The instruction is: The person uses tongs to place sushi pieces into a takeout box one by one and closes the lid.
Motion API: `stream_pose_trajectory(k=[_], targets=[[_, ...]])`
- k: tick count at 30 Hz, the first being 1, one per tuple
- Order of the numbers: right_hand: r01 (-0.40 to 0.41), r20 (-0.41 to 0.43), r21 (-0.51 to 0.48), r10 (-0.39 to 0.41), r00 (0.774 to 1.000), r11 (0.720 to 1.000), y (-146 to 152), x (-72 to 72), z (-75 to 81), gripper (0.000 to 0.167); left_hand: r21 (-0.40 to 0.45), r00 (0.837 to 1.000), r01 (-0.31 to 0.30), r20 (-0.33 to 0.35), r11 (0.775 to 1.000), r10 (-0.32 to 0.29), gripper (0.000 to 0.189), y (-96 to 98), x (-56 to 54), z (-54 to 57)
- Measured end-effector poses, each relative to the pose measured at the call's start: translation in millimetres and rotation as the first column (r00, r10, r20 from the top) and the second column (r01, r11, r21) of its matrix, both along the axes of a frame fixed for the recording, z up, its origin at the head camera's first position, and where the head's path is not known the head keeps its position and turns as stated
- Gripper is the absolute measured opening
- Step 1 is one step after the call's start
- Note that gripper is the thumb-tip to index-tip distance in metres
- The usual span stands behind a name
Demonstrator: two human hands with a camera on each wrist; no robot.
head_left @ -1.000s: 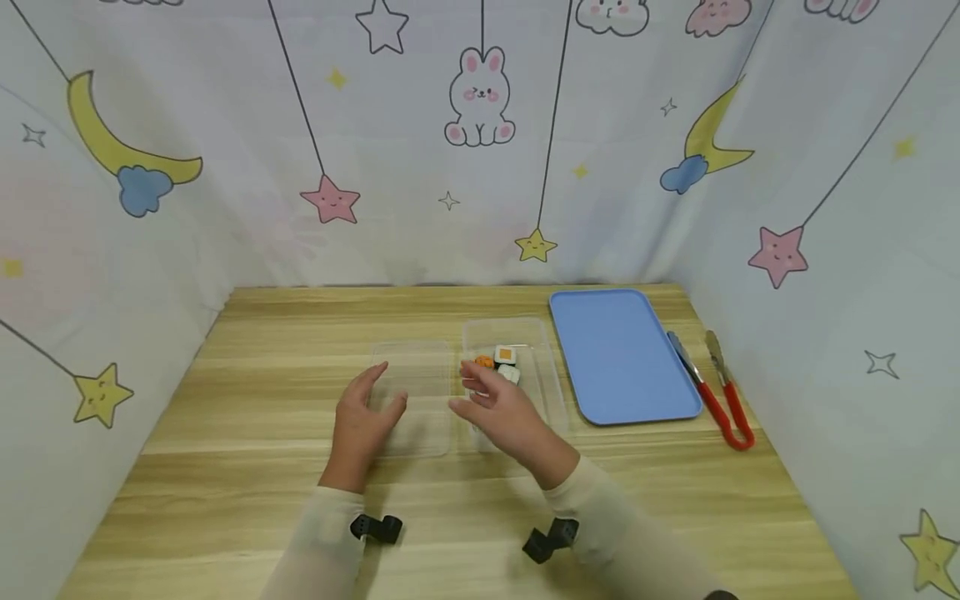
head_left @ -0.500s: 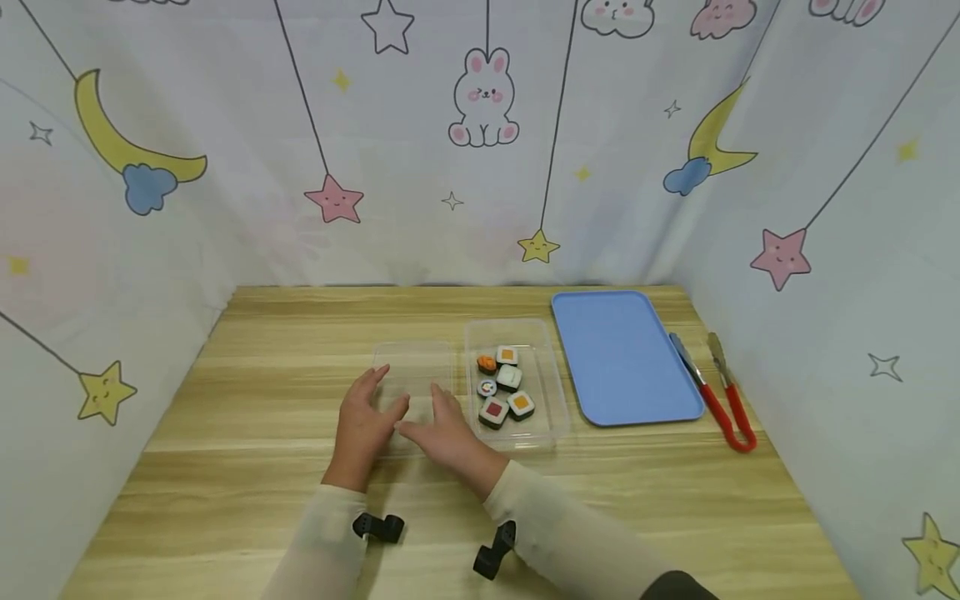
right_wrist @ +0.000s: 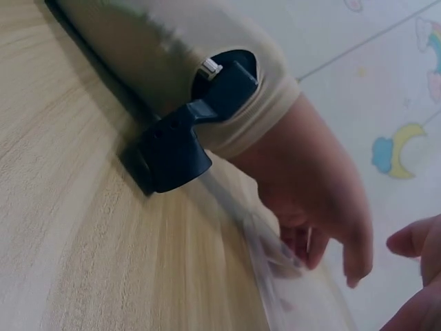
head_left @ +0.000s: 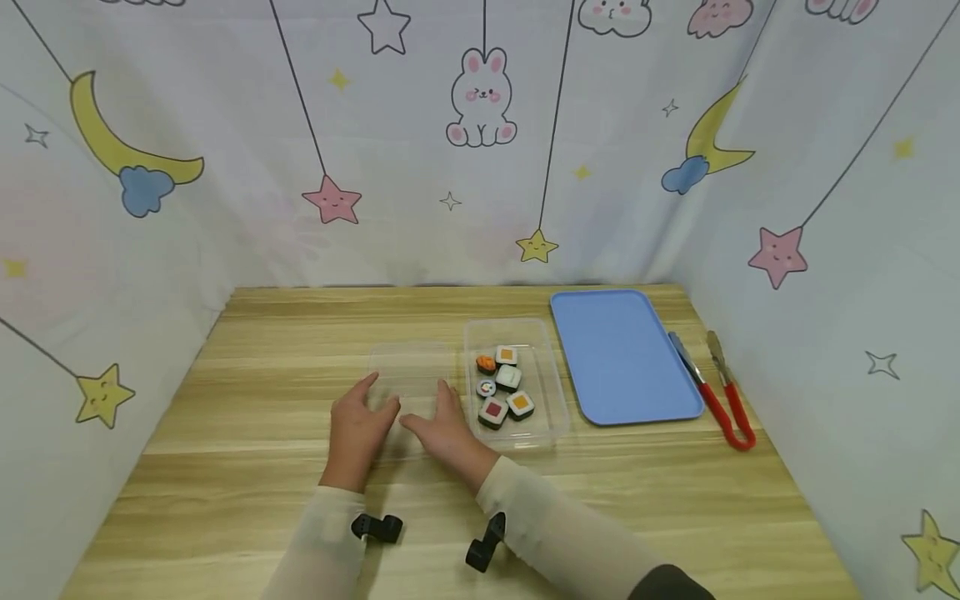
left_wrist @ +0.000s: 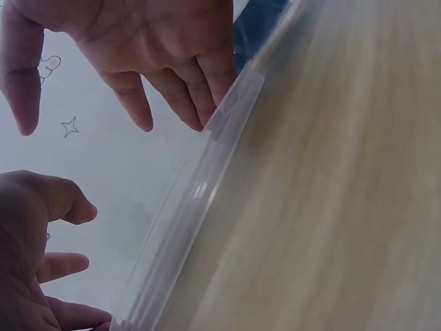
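A clear plastic lid or shallow tray (head_left: 411,367) lies on the wooden table, its outline faint. My left hand (head_left: 356,435) is at its left side, thumb and forefinger spread, lower fingers against the rim in the left wrist view. My right hand (head_left: 454,433) is at the opposite side; its straight fingers (left_wrist: 185,86) touch the clear rim (left_wrist: 193,200), with the thumb held away. Just right of that hand stands a clear plastic box (head_left: 551,392) with several sushi pieces (head_left: 508,378) in its left part. Neither hand's fingers curl round anything.
A blue tray (head_left: 626,358) lies to the right of the box. Beside it are red-handled tongs (head_left: 727,408), spread apart. A patterned white curtain (head_left: 405,233) borders the table (head_left: 285,358) at the back and sides.
My right hand has moved left from over the sushi box to the clear piece's right side, uncovering the sushi. My left hand and the clear piece have shifted slightly left.
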State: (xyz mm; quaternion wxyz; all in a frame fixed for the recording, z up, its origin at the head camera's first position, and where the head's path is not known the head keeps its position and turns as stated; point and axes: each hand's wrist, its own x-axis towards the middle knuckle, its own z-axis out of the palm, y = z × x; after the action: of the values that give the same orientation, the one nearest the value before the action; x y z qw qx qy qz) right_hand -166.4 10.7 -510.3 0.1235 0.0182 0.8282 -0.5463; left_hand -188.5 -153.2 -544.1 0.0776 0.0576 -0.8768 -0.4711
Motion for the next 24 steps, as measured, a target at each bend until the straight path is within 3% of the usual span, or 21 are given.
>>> stream_pose_trajectory(k=[11,24], targets=[[0.089,-0.009,-0.156,-0.091,0.996,0.984,-2,1.5,8.7,0.086,0.018,0.997,-0.079,-0.026,0.997,0.079,0.057,-1.4,5.0,14.9],[0.100,0.054,-0.300,-0.088,0.995,0.949,-2,15.1,30.1,0.085,0.020,0.990,-0.141,-0.028,0.990,0.141,0.057,-1.7,11.5,42.0]])
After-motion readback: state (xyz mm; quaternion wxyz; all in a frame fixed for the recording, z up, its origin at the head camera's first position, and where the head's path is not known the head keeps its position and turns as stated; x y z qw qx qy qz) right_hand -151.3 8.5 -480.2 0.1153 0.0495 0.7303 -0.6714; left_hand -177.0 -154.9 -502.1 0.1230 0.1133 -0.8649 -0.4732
